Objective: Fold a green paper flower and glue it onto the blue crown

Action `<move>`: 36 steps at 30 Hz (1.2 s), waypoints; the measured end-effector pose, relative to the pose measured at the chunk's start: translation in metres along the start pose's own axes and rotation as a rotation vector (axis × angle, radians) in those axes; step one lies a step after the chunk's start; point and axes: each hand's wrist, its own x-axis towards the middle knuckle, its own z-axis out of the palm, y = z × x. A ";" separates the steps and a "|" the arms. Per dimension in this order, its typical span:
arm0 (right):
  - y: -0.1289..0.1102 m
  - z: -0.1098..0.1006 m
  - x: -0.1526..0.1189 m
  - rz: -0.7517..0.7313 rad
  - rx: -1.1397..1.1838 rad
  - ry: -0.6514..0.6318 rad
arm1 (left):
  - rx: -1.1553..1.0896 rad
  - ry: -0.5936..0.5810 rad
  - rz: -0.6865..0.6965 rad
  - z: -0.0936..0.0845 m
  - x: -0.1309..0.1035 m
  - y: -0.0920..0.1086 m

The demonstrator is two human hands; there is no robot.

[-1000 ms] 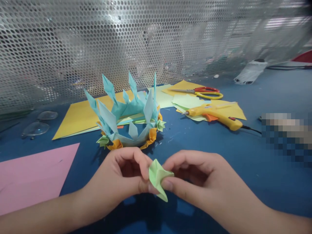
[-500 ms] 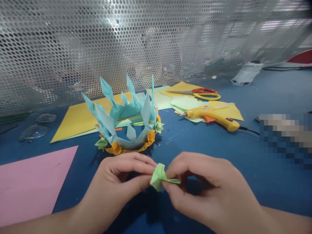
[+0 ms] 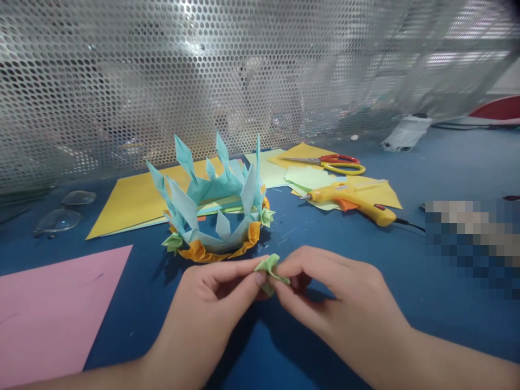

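Observation:
A small folded piece of light green paper (image 3: 268, 265) is pinched between my two hands, above the blue table. My left hand (image 3: 221, 303) grips its left side between thumb and forefinger. On the right side, the thumb and fingers of my right hand (image 3: 337, 292) close on it too. Just beyond my hands stands a paper crown (image 3: 219, 244) with tall light blue points. Orange folded paper runs around its base, and green paper pieces (image 3: 173, 242) like the held one sit at its sides.
Behind the crown lie yellow sheets (image 3: 122, 200) and green sheets. Scissors (image 3: 337, 162) and a yellow glue gun (image 3: 349, 200) rest at the right on paper. Pink paper (image 3: 60, 309) and eyeglasses (image 3: 60, 221) lie at the left. A perforated metal panel (image 3: 162, 81) rises at the back.
The green paper has been tilted and lifted slightly in my fingers, and my left thumb now presses on its front. The view has shifted slightly; the crown stays put.

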 end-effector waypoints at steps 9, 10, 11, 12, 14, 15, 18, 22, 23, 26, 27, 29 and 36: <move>0.001 -0.005 0.005 0.041 0.077 -0.016 | -0.149 -0.014 -0.165 -0.003 0.006 0.003; 0.002 -0.004 0.004 -0.004 0.053 -0.028 | -0.147 -0.022 -0.185 -0.003 0.006 0.004; 0.004 -0.004 0.003 -0.066 0.024 -0.038 | -0.143 -0.039 -0.200 -0.003 0.007 0.005; 0.006 -0.003 0.001 -0.130 -0.009 -0.049 | -0.140 -0.060 -0.213 -0.003 0.008 0.006; 0.009 -0.003 -0.001 -0.249 -0.072 -0.081 | -0.136 -0.101 -0.244 -0.003 0.010 0.007; 0.010 -0.003 -0.001 -0.303 -0.094 -0.101 | -0.130 -0.124 -0.256 -0.003 0.011 0.008; 0.011 -0.007 0.001 -0.417 -0.146 -0.181 | -0.095 -0.212 -0.267 -0.005 0.015 0.009; 0.008 -0.013 0.006 -0.453 -0.215 -0.151 | -0.102 -0.310 -0.244 -0.010 0.019 0.008; 0.008 -0.013 0.006 -0.438 -0.217 -0.115 | -0.119 -0.322 -0.236 -0.011 0.019 0.008; 0.009 -0.011 0.007 -0.374 -0.157 -0.029 | -0.129 -0.393 -0.193 -0.014 0.018 0.007; 0.010 -0.010 0.008 -0.345 -0.125 -0.011 | -0.109 -0.421 -0.169 -0.015 0.017 0.007; 0.011 -0.008 0.008 -0.285 -0.071 0.015 | -0.050 -0.469 -0.122 -0.014 0.016 0.007; 0.008 -0.007 0.006 -0.260 -0.067 0.009 | 0.049 -0.450 -0.128 -0.009 0.012 0.007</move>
